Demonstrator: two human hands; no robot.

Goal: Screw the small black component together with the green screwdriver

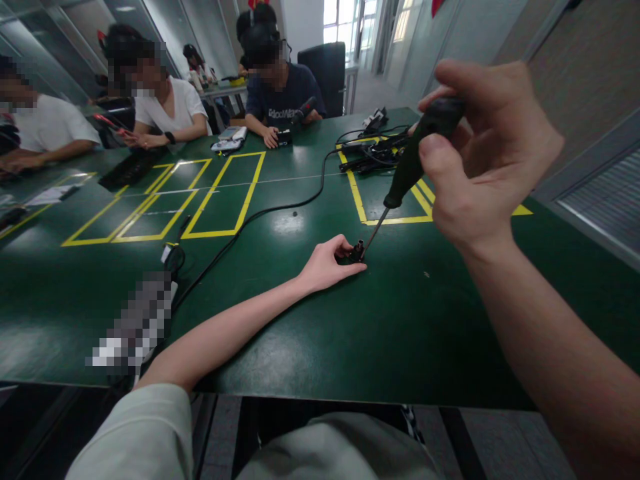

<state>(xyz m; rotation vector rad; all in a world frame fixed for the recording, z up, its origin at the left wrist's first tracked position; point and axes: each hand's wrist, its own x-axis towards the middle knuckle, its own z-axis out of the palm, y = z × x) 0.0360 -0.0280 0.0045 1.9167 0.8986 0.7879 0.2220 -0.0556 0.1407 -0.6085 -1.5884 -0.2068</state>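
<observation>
A screwdriver (411,160) with a dark green handle is gripped in my right hand (493,153), which is raised above the table. Its thin shaft slants down to the left, and the tip meets a small black part (357,252) on the table. My left hand (333,265) pinches that part between thumb and fingers, resting on the tabletop. A short cylindrical piece sticks up from the part. The fingers cover much of it, so I cannot tell exactly what it is.
Black cables and parts (377,153) lie in a bundle at the back right. A long black cable (280,209) crosses the green table (400,333). Left of my arm lies a blurred device (140,313). Yellow tape (225,235) marks rectangles. Several people sit across the table.
</observation>
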